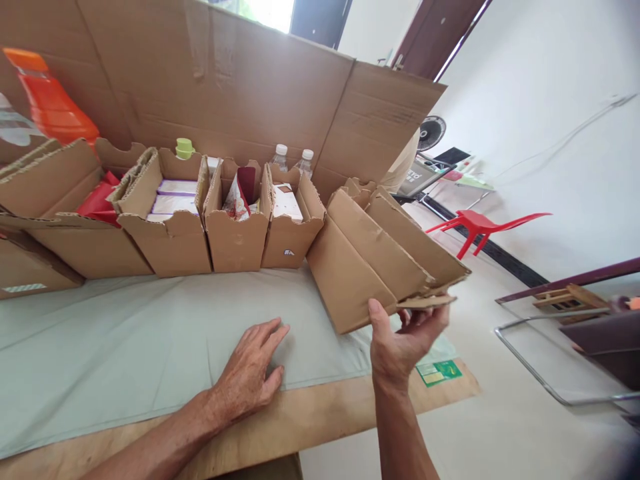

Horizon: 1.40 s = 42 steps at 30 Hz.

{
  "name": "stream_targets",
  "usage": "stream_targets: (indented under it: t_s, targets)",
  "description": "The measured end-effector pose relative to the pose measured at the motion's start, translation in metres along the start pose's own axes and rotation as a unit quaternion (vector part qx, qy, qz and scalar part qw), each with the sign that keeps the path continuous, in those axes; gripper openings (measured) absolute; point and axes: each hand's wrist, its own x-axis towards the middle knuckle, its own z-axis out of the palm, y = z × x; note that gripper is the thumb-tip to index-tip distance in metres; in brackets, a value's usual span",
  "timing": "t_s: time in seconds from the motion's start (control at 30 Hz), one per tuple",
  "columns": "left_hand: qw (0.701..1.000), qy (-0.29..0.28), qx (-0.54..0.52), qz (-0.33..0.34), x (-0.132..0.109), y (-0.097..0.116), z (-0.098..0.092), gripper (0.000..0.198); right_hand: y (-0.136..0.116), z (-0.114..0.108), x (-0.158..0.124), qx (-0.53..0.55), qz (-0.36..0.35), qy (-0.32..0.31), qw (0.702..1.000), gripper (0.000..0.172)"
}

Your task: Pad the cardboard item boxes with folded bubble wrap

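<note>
My right hand (403, 343) is at the table's right end, thumb and fingers closed on the torn lower edge of a tipped cardboard box (373, 257), which leans over toward me with its flaps out to the right. My left hand (253, 373) lies flat and open on the pale green cloth (125, 340), holding nothing. A row of open cardboard boxes (235, 223) stands behind it, holding white packs (173, 197), a red-and-white packet (237, 197) and other small goods.
A tall cardboard sheet (240, 87) walls the table's back. Two clear bottles (293, 160) and a green-capped one (184, 148) stand behind the boxes; an orange bottle (53, 100) is far left. A red plastic chair (480, 227), a fan (431, 132) and a metal frame (540, 373) are right.
</note>
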Motion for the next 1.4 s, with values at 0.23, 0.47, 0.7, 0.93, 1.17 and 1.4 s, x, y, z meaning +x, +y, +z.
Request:
stream_targets:
  t_s: [0.23,0.47,0.7,0.93,1.17,1.4]
  targets:
    - [0.999,-0.006,0.031,0.017,0.000,0.001,-0.001,0.062,0.036,0.064,0.027,-0.036,-0.014,-0.039,0.998,0.107]
    - [0.998,0.008,0.052,0.027,-0.001,0.004,0.001,0.053,0.056,0.054,0.006,-0.178,-0.113,-0.092,0.973,0.078]
    - [0.996,0.014,0.073,0.043,-0.002,0.005,-0.001,0.049,0.039,0.057,-0.018,-0.210,-0.186,-0.302,0.911,0.050]
    - [0.996,0.003,0.081,0.049,-0.001,0.005,0.000,0.049,0.041,0.091,0.009,-0.278,-0.158,-0.340,0.884,0.060]
    - [0.996,0.009,0.073,0.044,-0.002,0.003,0.002,0.050,0.044,0.097,0.021,-0.305,-0.165,-0.373,0.861,0.064]
    - [0.996,-0.011,0.077,0.035,0.001,0.009,-0.003,0.049,0.054,0.089,0.030,-0.293,-0.185,-0.382,0.857,0.062]
